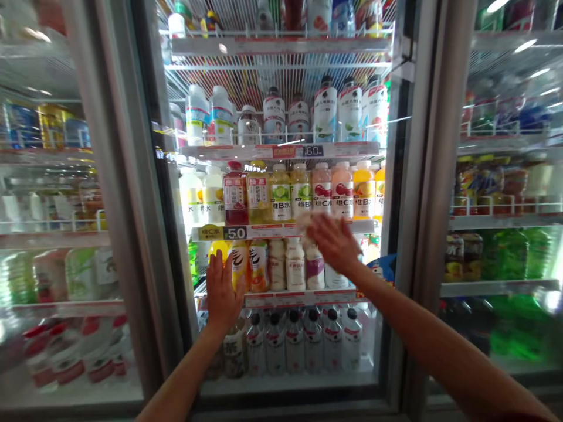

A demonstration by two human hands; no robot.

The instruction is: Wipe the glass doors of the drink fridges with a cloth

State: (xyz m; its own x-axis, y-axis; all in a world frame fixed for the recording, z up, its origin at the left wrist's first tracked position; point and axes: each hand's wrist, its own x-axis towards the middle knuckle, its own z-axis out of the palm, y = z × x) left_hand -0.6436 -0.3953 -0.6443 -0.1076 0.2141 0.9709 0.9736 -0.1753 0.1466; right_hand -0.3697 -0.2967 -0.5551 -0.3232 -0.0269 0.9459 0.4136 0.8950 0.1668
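A glass door (288,261) of a lit drinks fridge stands in front of me. My left hand (223,287) lies against it with the fingers stretched upward, holding nothing, in front of yellow-labelled bottles. Farther right and higher, my right hand (332,240) presses a pale cloth (304,223) to the glass, level with a shelf edge. Part of the cloth shows beyond the fingertips; the palm hides most of it. The right hand is slightly blurred.
Behind the glass, shelves hold rows of bottled drinks (280,190), with price strips (235,233) along their edges. Metal door frames (118,176) rise on both sides. A blue sticker (382,271) is near the door's right edge. More stocked fridges flank this one.
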